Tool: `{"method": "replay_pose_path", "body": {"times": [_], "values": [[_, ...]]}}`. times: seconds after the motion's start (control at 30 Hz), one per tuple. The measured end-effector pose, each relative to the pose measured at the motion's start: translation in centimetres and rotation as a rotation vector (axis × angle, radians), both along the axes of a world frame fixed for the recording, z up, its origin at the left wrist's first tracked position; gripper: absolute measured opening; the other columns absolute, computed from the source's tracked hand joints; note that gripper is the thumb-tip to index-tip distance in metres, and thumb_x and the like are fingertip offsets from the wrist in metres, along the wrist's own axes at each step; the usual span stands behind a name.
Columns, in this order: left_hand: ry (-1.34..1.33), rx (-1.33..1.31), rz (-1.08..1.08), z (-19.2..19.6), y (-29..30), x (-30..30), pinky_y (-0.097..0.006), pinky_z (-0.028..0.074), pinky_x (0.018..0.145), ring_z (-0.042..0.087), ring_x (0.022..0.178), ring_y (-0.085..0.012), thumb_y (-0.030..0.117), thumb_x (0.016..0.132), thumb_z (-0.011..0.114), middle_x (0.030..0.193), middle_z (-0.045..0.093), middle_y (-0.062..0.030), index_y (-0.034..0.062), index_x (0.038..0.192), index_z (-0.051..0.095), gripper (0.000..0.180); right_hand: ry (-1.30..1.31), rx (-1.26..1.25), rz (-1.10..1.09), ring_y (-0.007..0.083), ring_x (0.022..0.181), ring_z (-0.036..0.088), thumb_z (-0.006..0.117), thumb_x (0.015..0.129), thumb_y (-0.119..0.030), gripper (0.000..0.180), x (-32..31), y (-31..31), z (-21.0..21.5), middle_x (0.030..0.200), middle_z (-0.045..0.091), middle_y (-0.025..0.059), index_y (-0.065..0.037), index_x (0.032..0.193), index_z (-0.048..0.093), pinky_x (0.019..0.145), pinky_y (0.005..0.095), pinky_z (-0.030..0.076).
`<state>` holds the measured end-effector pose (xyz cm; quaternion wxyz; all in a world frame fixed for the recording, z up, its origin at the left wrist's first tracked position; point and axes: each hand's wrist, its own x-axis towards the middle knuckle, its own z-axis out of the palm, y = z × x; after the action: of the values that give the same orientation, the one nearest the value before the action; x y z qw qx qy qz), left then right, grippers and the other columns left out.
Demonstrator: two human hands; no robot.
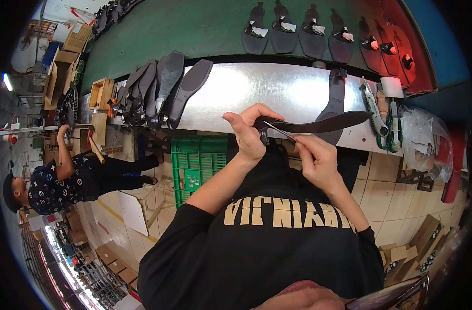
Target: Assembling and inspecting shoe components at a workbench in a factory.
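My left hand (251, 132) grips one end of a dark sandal (329, 124), which is held edge-on above the front of the metal table; the fingers wrap behind it and the thumb points up. In my right hand (318, 157) is a thin metal pointed tool (280, 130), pinched between thumb and fingers. Its tip meets the sandal beside my left hand; the exact contact is too small to tell. Behind the held sandal, a second black sandal (337, 85) with a strap lies on the table.
Soles and straps (158, 82) are piled at the table's left. A green belt (194, 26) behind carries several sandals. Scissors (393, 129) and a plastic bag (427, 139) sit at the right. A green crate (200, 165) stands below; another person (55, 181) works at left.
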<state>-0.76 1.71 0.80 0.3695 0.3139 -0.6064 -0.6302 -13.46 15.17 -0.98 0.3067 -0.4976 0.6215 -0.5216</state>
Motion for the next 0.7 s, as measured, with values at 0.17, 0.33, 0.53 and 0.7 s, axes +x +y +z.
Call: {"method": "replay_pose_path", "body": {"times": [0.17,0.33,0.53,0.7], "values": [[-0.006,0.088,0.007,0.1,-0.5,-0.1,-0.024,0.045,0.075,0.058,0.071,-0.0164,0.087,0.079,-0.006,0.074,0.065,-0.0094,-0.0009,0.076,0.062,0.111,0.181,-0.142,0.008,0.0278,0.066,0.064,0.061,0.083,0.007,0.016,1.2,-0.1,0.6,0.078,0.065,0.0143,0.002,0.098,0.065,0.061,0.0327,0.051],[0.443,0.837,-0.121,-0.9,-2.3,-0.4,-0.022,0.039,0.058,0.050,0.060,-0.0158,0.083,0.087,0.022,0.070,0.058,-0.0052,0.0059,0.068,0.055,0.086,0.216,-0.158,0.022,0.0262,0.063,0.063,0.063,0.079,0.007,0.022,1.5,0.4,1.5,0.074,0.063,0.0122,0.000,0.100,0.066,0.058,0.0335,0.050],[0.618,1.318,-0.126,-3.2,-0.3,-1.1,-0.040,0.055,0.076,0.059,0.066,-0.0228,0.072,0.086,0.050,0.068,0.055,-0.0038,0.0118,0.067,0.053,0.063,0.299,-0.114,-0.166,0.0295,0.065,0.063,0.064,0.084,0.002,0.011,0.0,-0.5,2.2,0.079,0.064,0.0130,-0.002,0.095,0.065,0.059,0.0348,0.050],[0.538,1.181,-0.029,-3.5,0.0,-1.8,-0.040,0.052,0.077,0.057,0.065,-0.0229,0.079,0.084,0.043,0.068,0.056,-0.0050,0.0110,0.067,0.051,0.071,0.386,-0.041,-0.128,0.0325,0.064,0.061,0.064,0.086,-0.003,0.004,0.7,-0.5,1.0,0.072,0.059,0.0127,-0.004,0.087,0.060,0.056,0.0391,0.048]]}}
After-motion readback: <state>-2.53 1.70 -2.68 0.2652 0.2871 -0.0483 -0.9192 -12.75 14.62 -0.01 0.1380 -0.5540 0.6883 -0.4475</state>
